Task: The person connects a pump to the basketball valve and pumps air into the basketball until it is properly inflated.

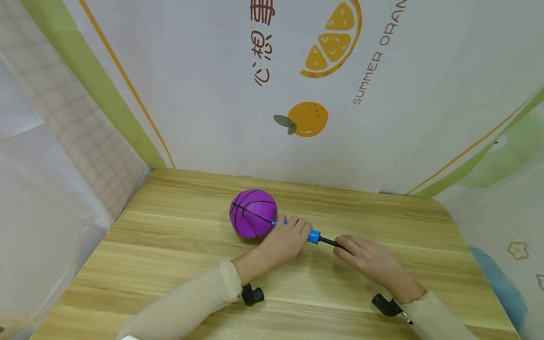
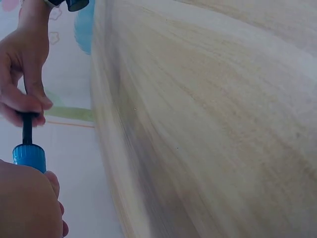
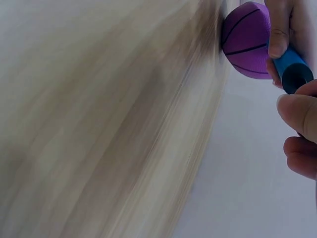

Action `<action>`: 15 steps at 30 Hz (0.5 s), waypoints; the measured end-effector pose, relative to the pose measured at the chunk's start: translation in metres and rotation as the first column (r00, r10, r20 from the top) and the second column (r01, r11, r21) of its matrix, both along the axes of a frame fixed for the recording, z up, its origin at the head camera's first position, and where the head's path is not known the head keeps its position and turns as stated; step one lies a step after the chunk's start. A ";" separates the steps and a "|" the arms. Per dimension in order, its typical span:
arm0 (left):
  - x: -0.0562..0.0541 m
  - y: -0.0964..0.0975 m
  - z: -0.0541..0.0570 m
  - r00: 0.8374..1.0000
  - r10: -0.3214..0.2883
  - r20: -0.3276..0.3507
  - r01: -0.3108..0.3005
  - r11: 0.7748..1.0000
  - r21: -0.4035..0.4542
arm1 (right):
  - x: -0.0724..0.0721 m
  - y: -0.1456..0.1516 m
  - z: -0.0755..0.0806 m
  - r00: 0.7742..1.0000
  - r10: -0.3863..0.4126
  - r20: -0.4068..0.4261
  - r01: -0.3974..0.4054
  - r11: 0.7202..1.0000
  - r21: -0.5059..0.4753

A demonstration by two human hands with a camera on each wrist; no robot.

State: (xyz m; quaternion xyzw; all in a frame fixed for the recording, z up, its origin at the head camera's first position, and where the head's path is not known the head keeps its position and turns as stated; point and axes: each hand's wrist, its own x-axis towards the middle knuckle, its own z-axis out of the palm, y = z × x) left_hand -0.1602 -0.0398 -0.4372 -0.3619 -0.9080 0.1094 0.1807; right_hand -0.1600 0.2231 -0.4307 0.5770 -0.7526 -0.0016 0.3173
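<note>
A purple basketball [image 1: 252, 214] with black lines sits on the wooden table, left of both hands. My left hand [image 1: 285, 240] wraps round the blue barrel of a hand pump [image 1: 314, 236], whose far end meets the ball's right side; the exact joint there is hidden by the fingers. Out of the barrel's other end comes a black rod [image 2: 27, 130]. The right hand [image 1: 367, 259] grips the rod's outer end, and its fingers cover the handle. In the right wrist view the ball [image 3: 247, 42] appears behind the blue barrel [image 3: 288, 59].
The wood-grain table [image 1: 170, 264] spreads round the hands. A white cloth [image 1: 204, 94] with orange prints hangs behind its back edge, and more cloth hangs at the left and right. Black wrist devices [image 1: 252, 295] are strapped near both cuffs.
</note>
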 end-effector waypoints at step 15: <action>0.001 0.000 0.000 1.000 -0.011 0.009 0.011 1.000 -0.018 | -0.008 -0.021 -0.003 0.998 0.045 -0.034 -0.046 0.998 -0.041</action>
